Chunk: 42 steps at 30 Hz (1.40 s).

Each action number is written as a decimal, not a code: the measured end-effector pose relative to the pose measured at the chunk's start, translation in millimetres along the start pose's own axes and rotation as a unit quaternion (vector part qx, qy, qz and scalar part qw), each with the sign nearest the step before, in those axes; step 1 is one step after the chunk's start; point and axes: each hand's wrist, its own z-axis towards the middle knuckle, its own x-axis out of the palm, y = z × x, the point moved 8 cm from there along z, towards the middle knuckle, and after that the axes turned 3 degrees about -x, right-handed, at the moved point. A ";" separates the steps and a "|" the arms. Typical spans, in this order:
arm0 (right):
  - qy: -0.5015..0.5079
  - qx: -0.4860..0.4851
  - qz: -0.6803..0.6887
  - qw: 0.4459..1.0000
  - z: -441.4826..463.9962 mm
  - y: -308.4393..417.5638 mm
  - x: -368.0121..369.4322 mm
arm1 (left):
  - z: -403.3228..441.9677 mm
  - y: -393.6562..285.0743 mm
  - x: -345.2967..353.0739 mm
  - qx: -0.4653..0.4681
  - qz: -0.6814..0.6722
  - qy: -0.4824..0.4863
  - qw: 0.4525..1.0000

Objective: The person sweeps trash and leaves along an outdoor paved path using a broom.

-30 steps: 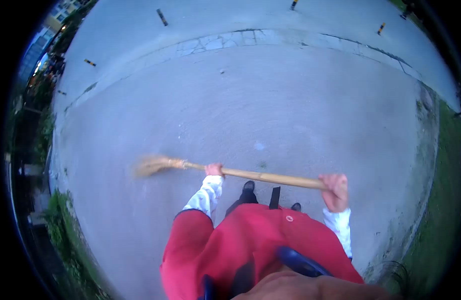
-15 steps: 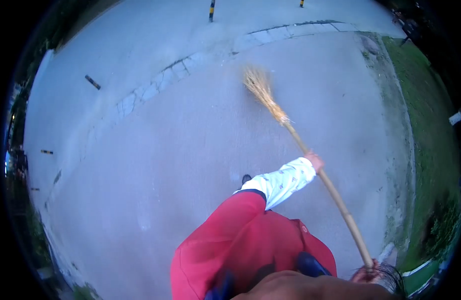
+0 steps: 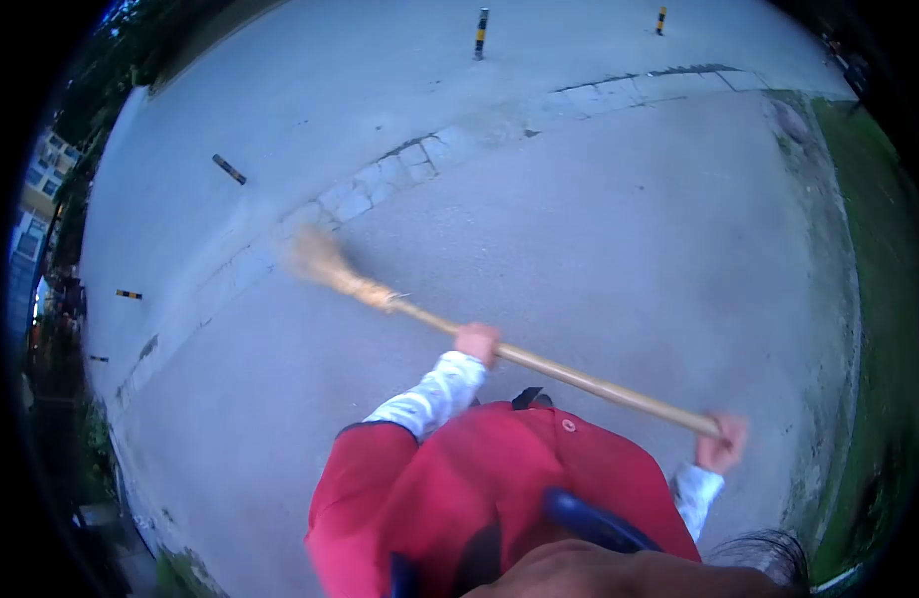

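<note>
A straw broom [image 3: 599,385] with a long wooden handle slants across my front, its blurred bristles out to the left over the pavement. My left hand [image 3: 476,343] is wrapped round the handle a short way below the binding. At the handle's far right end, my right hand [image 3: 722,445] grips it, a little smeared by motion. Both arms have white patterned cuffs, and a red garment [image 3: 499,478] covers my body. Whether the bristle tips touch the ground I cannot tell.
Grey pavement [image 3: 579,229] spreads ahead, crossed by a strip of cracked paving [image 3: 355,194]. Black-and-yellow posts stand beyond it, one post [image 3: 480,35] at the top and another post [image 3: 229,169] at the left. Grass [image 3: 883,259] borders the right side.
The broom has swung from pointing ahead to pointing left. My left hand has moved left with it, and my right hand has come up and forward into fuller view.
</note>
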 end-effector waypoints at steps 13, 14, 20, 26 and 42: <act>0.135 0.151 -0.057 0.978 9.6 -378.1 298.8 | 44.2 446.2 -5.1 -0.239 0.021 0.105 0.965; 0.086 0.125 -0.074 0.986 5.5 -359.1 286.2 | 79.3 434.8 12.8 -0.148 -0.022 0.073 0.986; -0.011 -0.124 -0.149 0.981 -65.6 -262.5 318.1 | 271.8 241.6 -22.4 0.121 -0.028 0.115 0.986; -0.020 -0.337 -0.168 0.926 -92.8 -182.7 337.0 | 340.9 118.3 -126.8 0.341 -0.027 0.079 0.936; -0.018 0.018 -0.055 0.998 178.7 -713.6 459.3 | 437.2 785.9 -167.4 -0.009 0.018 0.010 1.000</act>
